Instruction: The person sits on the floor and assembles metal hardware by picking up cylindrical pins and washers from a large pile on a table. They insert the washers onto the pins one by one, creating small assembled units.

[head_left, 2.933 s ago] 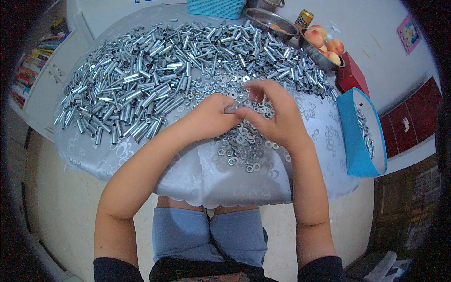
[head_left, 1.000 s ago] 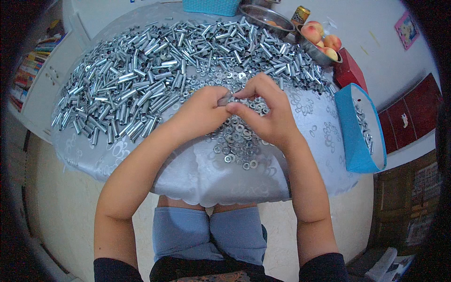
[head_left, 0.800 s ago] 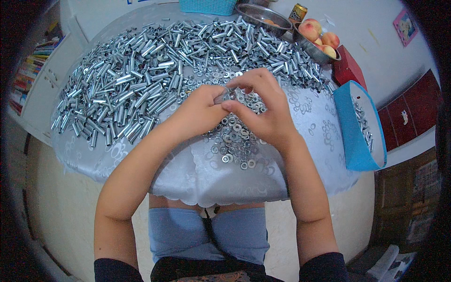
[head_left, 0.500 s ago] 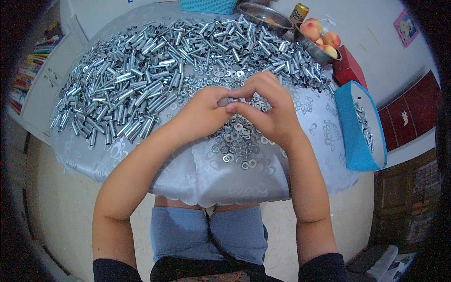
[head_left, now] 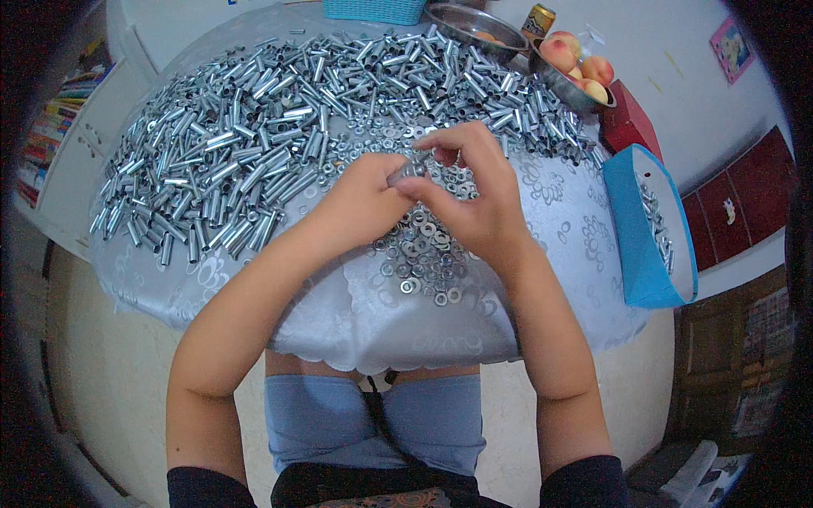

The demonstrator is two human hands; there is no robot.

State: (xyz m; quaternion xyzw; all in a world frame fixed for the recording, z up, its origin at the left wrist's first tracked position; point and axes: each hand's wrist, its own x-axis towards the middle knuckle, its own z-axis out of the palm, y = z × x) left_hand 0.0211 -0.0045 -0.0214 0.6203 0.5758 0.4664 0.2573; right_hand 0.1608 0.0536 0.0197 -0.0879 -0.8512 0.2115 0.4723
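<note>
Over the near middle of the table, both my hands meet at a short grey metal tube (head_left: pixel 408 172) with a wider ring-like end. My left hand (head_left: pixel 364 193) is closed around its left part, hiding much of it. From the other side my right hand (head_left: pixel 478 186) reaches in: its thumb presses against the tube and its forefinger arches above the far end. Beneath and in front of the hands lies a loose pile of flat metal washers (head_left: pixel 428 262). Small nuts (head_left: pixel 360 127) are scattered just beyond them.
A broad heap of shiny metal sleeves (head_left: pixel 220 144) covers the table's left and far side. On the right stand a blue fabric bin (head_left: pixel 627 229) with metal parts, a red box (head_left: pixel 628 123) and a bowl of peaches (head_left: pixel 584 97). A steel bowl (head_left: pixel 474 35) and turquoise basket (head_left: pixel 373 8) sit at the back.
My right forefinger has lifted and spread away from the thumb. The right hand has shifted slightly left, and the metal tube now tilts more upward.
</note>
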